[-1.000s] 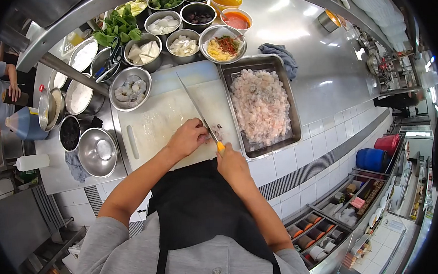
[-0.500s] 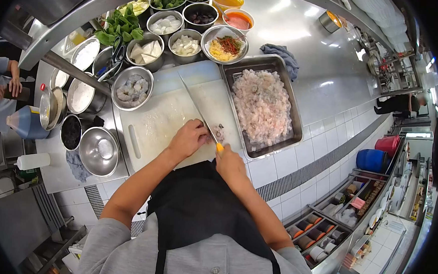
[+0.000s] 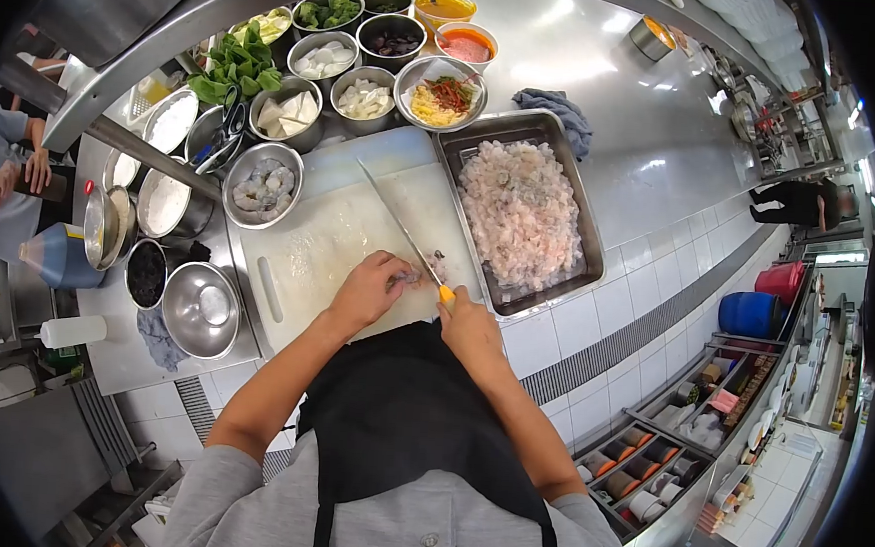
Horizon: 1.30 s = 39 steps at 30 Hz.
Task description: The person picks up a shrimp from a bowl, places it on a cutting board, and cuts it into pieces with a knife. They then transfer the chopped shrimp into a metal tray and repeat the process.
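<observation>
My right hand (image 3: 467,327) is closed round the yellow handle of a long knife (image 3: 400,225), whose blade points up and left over the white cutting board (image 3: 328,257). Beside the blade, my left hand (image 3: 369,287) has its fingers bent together at a small greyish piece, perhaps shrimp, partly hidden by the fingertips. Small dark and pink bits (image 3: 439,266) lie on the board right of the blade. A metal bowl of raw shrimp (image 3: 263,186) sits at the board's upper left. Right of the board is a metal tray heaped with chopped pale pink pieces (image 3: 526,214).
Bowls of vegetables and sauces stand behind the board, including shredded toppings (image 3: 446,96). An empty metal bowl (image 3: 200,309) and a dark-filled bowl (image 3: 146,274) are at left. A blue-grey cloth (image 3: 559,121) lies behind the tray. Another person's hands (image 3: 35,171) show far left.
My left hand has drawn slightly away from the blade, showing a greyish piece at its fingertips. My right hand and the knife have shifted slightly right. The whole view has moved a little.
</observation>
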Available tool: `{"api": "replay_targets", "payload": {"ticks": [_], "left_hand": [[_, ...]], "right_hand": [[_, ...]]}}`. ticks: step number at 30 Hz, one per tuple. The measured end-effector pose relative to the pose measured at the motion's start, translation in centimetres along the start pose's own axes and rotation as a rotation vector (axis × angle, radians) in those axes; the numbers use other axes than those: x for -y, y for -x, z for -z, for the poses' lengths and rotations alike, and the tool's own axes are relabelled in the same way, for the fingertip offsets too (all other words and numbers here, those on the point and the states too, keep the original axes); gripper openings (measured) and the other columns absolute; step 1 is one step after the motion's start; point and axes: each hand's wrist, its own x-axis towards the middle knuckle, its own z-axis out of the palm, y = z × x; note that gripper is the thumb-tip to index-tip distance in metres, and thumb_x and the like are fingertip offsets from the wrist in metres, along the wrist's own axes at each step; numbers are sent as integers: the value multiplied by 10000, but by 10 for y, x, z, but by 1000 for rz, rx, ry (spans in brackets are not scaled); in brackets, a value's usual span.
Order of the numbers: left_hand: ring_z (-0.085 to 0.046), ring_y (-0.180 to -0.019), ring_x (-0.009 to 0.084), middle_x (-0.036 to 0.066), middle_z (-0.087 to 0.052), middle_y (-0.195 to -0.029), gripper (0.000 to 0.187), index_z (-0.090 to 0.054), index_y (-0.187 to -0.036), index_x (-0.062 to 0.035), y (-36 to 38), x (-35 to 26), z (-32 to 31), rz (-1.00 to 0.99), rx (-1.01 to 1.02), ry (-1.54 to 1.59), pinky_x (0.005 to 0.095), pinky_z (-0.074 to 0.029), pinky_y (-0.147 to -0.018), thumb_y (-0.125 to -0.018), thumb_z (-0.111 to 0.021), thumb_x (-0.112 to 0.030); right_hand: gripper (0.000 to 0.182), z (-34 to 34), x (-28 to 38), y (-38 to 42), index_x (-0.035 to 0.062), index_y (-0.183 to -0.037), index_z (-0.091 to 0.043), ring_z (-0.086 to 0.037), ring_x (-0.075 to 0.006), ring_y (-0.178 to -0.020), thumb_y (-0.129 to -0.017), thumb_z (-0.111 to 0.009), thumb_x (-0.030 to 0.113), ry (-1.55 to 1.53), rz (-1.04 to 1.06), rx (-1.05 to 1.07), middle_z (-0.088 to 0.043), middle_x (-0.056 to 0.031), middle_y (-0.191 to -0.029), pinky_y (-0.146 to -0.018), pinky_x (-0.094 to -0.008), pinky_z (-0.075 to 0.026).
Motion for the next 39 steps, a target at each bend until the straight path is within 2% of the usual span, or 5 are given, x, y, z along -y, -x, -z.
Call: {"api": "replay_targets", "payload": {"ticks": [6,14,20,33,39], "left_hand": [[-661,-993,338,133,-663,-1015,203,-719,-1047,-79,-6,8,-7,-169,-2,-67,417,-564,-868,-844,-711,-74],[-651,-951,332,123,-657,-964,172,-739,-974,-87,-14,4,-8,-128,60,-112,418,-565,-853,-804,-725,-96],[-634,-939,339,132,-648,-935,158,-734,-952,-80,-15,9,-13,-171,35,-119,423,-552,-849,-798,-702,-98],[-631,-973,335,130,-654,-987,181,-735,-981,-92,-12,11,-13,-161,59,-137,419,-552,-872,-802,-715,-105],[-617,-921,337,131,-647,-922,140,-726,-931,-66,-9,8,-13,-204,-24,-105,417,-541,-845,-797,-699,-96]], "right_hand": [[364,0,1,1,-15,-1091,-555,-700,-504,-770,-983,-658,317,-15,18,-34,-696,-306,-790,-709,-573,-567],[354,25,14,18,16,-1135,-532,-717,-490,-852,-1013,-610,338,72,-84,114,-715,-297,-872,-765,-554,-580],[371,-12,9,-11,10,-1158,-522,-714,-500,-868,-1015,-603,342,12,-73,89,-714,-306,-899,-790,-555,-579],[356,-10,23,-14,8,-1187,-537,-713,-492,-908,-1009,-598,310,10,-88,89,-713,-315,-919,-824,-573,-566],[350,20,27,12,-1,-1172,-553,-712,-496,-896,-1000,-612,297,55,-126,154,-713,-321,-927,-806,-578,-569]]}}
